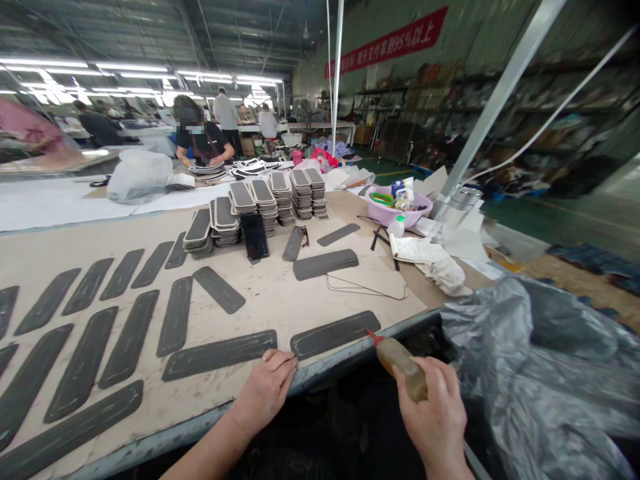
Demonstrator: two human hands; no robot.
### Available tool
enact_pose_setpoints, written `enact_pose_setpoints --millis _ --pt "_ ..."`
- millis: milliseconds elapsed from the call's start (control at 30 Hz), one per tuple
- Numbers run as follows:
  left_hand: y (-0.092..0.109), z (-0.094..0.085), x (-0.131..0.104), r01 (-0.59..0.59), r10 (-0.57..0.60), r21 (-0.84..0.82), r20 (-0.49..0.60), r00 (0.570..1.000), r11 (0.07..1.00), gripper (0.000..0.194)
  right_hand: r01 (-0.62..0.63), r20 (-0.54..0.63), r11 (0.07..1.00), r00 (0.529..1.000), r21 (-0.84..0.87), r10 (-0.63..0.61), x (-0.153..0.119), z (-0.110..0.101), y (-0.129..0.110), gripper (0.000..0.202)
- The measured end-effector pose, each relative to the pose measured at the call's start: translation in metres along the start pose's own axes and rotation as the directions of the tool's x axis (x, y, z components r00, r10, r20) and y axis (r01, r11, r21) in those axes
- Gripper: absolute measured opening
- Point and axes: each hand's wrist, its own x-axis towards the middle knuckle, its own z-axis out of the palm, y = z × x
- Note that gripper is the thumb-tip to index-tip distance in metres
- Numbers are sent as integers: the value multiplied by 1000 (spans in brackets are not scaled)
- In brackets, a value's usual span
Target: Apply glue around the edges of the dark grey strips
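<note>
1. Two hands work at the table edge (320, 373): the right hand (437, 417) is wrapped around a glue bottle (400, 363), and the left hand (265, 390) rests curled on the edge, holding nothing.
2. Bottle's long axis runs up-left from the right hand; its red nozzle (373, 335) touches the nearest dark strip (335, 333), just ahead of the left fingertips.
3. Risk, judged: over-squeezing could flood the strip, or glue could drip onto the paper-covered surface.
4. Farther beyond lie stacked pieces (265, 207) and a phone (255, 235).
</note>
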Motion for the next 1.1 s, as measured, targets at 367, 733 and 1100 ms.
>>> enact_pose_setpoints --millis 367,733,1100 --pt "0 -1 2 23 -23 -3 -5 1000 1000 22 -44 295 890 950 453 -103 -16 17 -42 19" --pt "-10 8 7 51 -53 -44 -37 998 998 20 -50 12 991 999 125 49 -3 10 -6 22" --pt "-8 8 9 -14 14 -7 -56 998 1000 20 5 50 982 999 189 -15 -7 10 -25 25"
